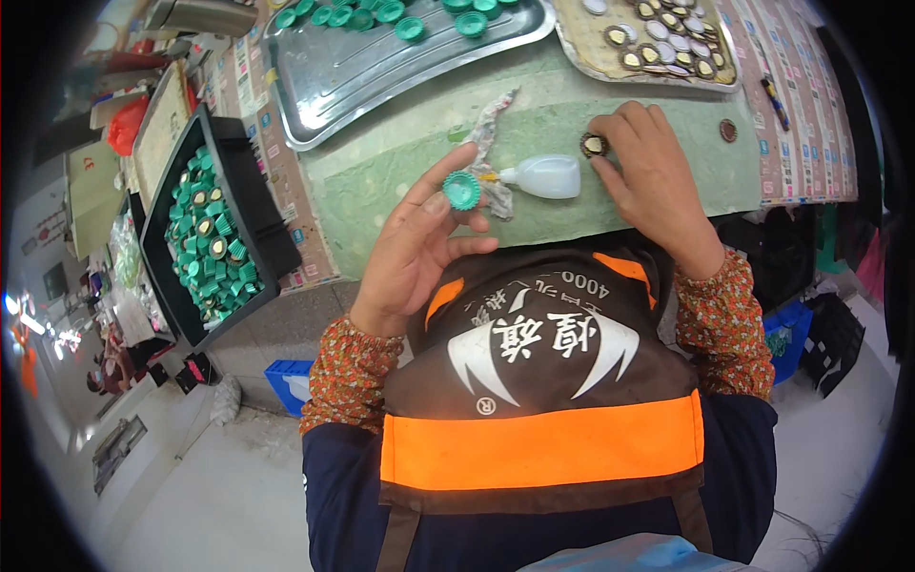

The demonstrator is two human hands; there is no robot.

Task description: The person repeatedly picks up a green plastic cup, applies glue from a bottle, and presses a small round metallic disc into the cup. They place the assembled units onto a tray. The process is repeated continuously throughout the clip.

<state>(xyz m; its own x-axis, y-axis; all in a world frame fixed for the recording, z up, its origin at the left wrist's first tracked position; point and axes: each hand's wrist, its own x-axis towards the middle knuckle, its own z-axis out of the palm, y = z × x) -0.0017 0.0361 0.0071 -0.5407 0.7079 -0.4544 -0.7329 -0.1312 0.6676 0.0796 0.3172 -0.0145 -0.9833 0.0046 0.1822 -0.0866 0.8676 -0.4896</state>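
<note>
Between the thumb and fingers of my left hand (412,243) is a green cap (462,191) with a ridged edge. My right hand (652,173) pinches a small brown scalloped disc (592,145) with a cream-coloured centre, just above the green mat (381,167). A translucent squeeze bottle (551,176) with a yellowish nozzle lies on its side between my hands. Its tip points toward the green cap and rests by a crumpled, stained rag (488,129). Another brown disc (728,130) lies on the mat to the right of my right hand.
A metal tray (353,91) with several green caps stands at the far left. Another tray (596,59) at the far right holds brown and whitish discs. A black bin (272,224) full of green caps stands left of the mat. A pen (775,103) lies at the right.
</note>
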